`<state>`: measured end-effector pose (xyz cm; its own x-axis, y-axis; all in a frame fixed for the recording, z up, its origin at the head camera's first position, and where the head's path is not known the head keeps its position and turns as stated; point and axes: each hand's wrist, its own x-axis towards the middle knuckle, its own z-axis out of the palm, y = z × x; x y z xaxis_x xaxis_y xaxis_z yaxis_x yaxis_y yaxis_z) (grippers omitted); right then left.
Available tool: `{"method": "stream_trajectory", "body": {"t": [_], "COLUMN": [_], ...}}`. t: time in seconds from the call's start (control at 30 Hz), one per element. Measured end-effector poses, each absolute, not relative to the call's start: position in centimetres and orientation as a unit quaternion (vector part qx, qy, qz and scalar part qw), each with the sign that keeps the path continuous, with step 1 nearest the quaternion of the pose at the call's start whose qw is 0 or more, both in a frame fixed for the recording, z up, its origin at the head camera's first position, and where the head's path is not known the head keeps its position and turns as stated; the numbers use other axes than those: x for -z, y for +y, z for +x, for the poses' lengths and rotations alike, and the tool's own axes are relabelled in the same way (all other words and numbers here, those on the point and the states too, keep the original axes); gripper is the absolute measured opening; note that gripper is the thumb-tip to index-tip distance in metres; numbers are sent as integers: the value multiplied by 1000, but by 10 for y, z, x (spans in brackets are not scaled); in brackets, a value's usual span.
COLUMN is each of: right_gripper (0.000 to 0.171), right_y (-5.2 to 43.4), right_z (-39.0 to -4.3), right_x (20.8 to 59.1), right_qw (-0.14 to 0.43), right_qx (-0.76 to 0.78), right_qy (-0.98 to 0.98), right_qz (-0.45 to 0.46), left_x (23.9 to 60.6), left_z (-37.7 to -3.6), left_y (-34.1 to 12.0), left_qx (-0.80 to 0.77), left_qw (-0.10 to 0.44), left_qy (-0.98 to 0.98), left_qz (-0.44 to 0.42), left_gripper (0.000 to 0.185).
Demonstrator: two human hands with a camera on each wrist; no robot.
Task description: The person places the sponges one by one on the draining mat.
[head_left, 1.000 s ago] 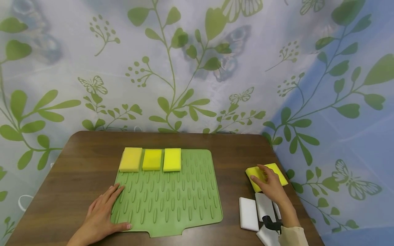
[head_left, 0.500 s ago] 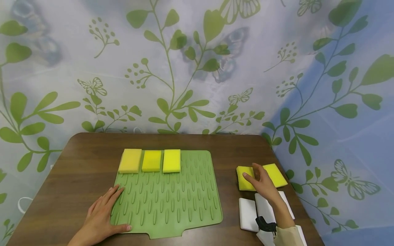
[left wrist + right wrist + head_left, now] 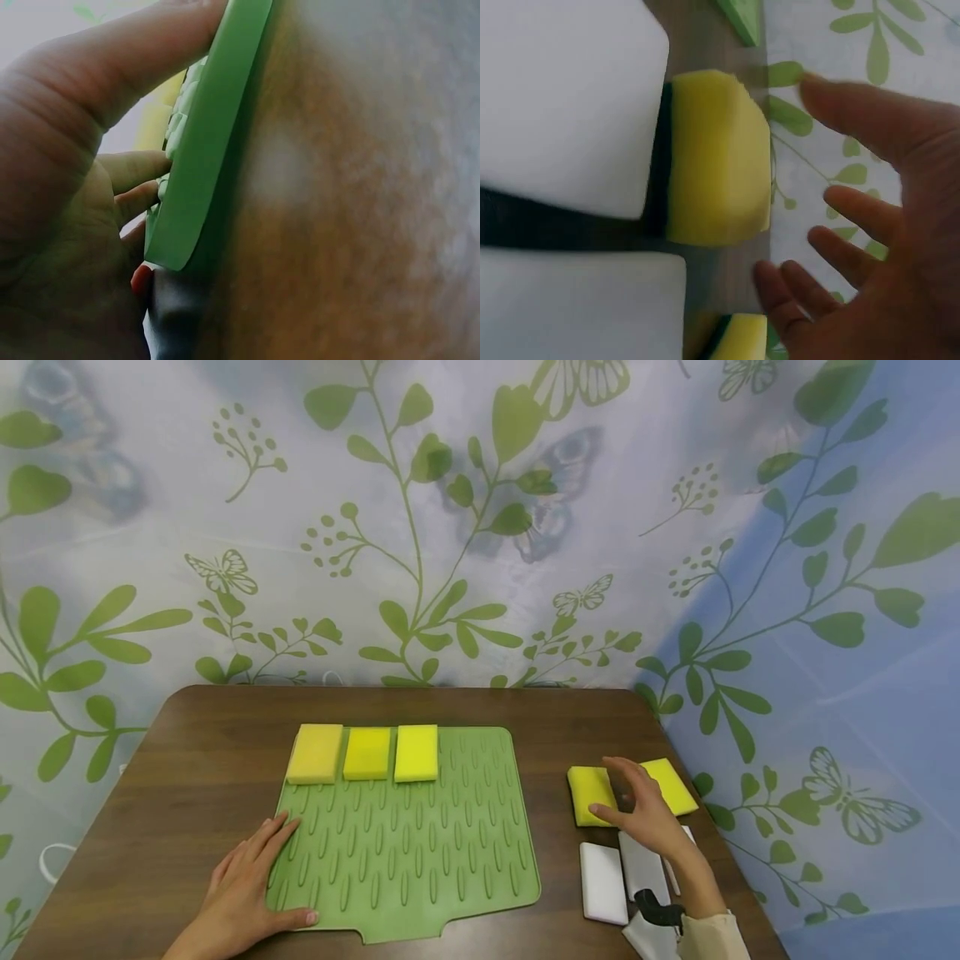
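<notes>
My right hand (image 3: 630,802) hovers open with fingers spread beside a yellow sponge (image 3: 588,793) at the table's right side. The right wrist view shows this sponge (image 3: 716,157) with a dark green scouring face and the open hand (image 3: 855,217) clear of it. A second yellow sponge (image 3: 672,785) lies just behind the hand. My left hand (image 3: 262,881) rests flat on the near left corner of the green ribbed mat (image 3: 420,852), thumb over its edge (image 3: 202,165). Three yellow sponges (image 3: 367,753) sit in a row along the mat's far left edge.
White sponges (image 3: 603,881) lie on the brown table (image 3: 187,752) in front of my right hand, and show large in the right wrist view (image 3: 562,105). A leaf-patterned curtain (image 3: 480,527) hangs behind and to the right of the table.
My right hand slid one yellow sponge leftward off the other, then lifted off it with fingers spread. The left hand has stayed on the mat.
</notes>
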<state>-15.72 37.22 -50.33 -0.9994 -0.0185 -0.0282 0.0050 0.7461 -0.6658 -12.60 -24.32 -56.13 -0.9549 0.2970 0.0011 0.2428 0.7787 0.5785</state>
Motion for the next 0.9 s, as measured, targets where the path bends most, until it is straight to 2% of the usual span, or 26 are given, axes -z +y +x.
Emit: {"method": "stream_trajectory", "body": {"t": [0.2,0.33,0.63,0.9], "right_gripper": [110,119,122,119], "right_y": [375,375,371,370], "right_z": [-162,-164,-170,-172], "right_x": [511,518,525,530], "right_qw": [59,80,84,64], "right_qx": [310,310,305,296], "right_qy": [948,947,949,953], "right_qz": [-33,-24,0,8], "left_x": [561,561,561,560], "left_z": [-126,-126,-125,-126], "left_y": [-245,-244,-243,-243], "left_qx": [-301,-301,-311,-307], "left_qw": [41,42,42,40], "left_qy": [942,942,939,940], "left_qz": [144,145,143,143], "left_gripper": [128,128,127,128]}}
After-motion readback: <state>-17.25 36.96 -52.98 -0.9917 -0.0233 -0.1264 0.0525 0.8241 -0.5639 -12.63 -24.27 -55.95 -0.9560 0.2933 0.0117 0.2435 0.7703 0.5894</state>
